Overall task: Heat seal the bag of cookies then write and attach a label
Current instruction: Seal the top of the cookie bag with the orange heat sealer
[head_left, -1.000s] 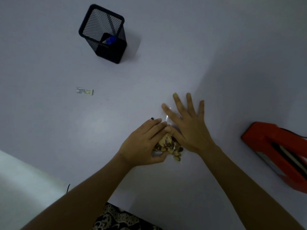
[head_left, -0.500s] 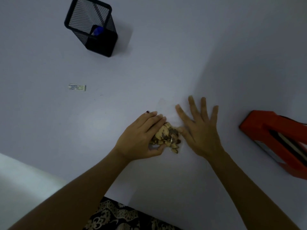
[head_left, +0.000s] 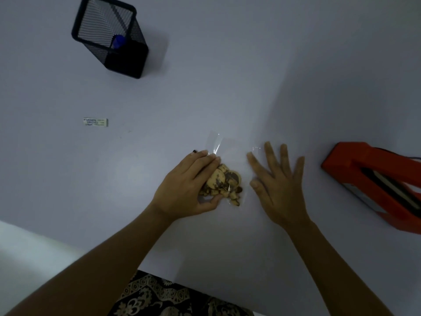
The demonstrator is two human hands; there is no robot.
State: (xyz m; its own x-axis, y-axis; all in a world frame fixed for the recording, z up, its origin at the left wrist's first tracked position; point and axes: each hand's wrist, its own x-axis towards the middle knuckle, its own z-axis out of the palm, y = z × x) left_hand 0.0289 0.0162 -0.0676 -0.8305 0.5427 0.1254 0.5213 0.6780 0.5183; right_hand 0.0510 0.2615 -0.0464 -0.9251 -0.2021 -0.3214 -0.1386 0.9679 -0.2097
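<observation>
Bag of cookies (head_left: 224,182): clear, crinkled, brown-marbled biscuits heaped inside, top flat.

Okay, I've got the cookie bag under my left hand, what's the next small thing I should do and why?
Probably pinch the bag's empty clear top with your right hand and slide the bag toward the red heat sealer. Your left hand grips the cookies, the right lies flat and open beside them, and the sealer sits apart at the right, so nothing is sealed yet.
</observation>
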